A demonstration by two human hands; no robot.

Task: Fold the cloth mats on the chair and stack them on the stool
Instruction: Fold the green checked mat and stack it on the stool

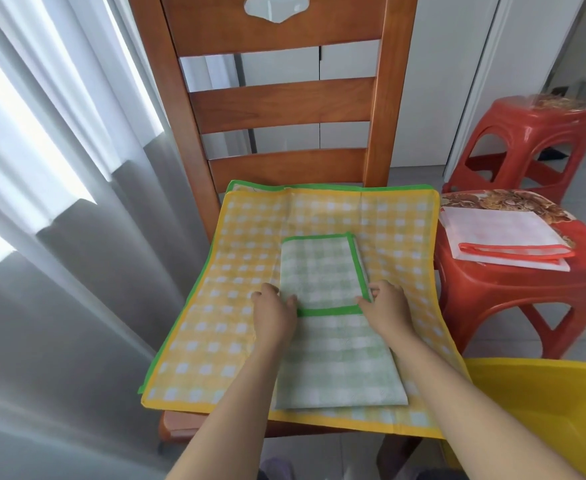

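Note:
A green checked cloth mat (333, 348) lies partly folded in the middle of the wooden chair's seat, its far part doubled toward me with a green border showing. My left hand (273, 308) pinches the left corner of that folded edge. My right hand (385, 301) pinches the right corner. Under it a yellow checked mat (236, 271) lies spread flat over the seat, with another green-edged mat peeking out beneath on the left. On the near red stool (513, 289) to the right rests a folded white mat with orange trim (506, 242).
The wooden chair back (284, 105) rises straight ahead. Grey curtains (59, 202) hang close on the left. A second red stool (527, 140) stands behind the first. A yellow object (544, 410) sits at the lower right.

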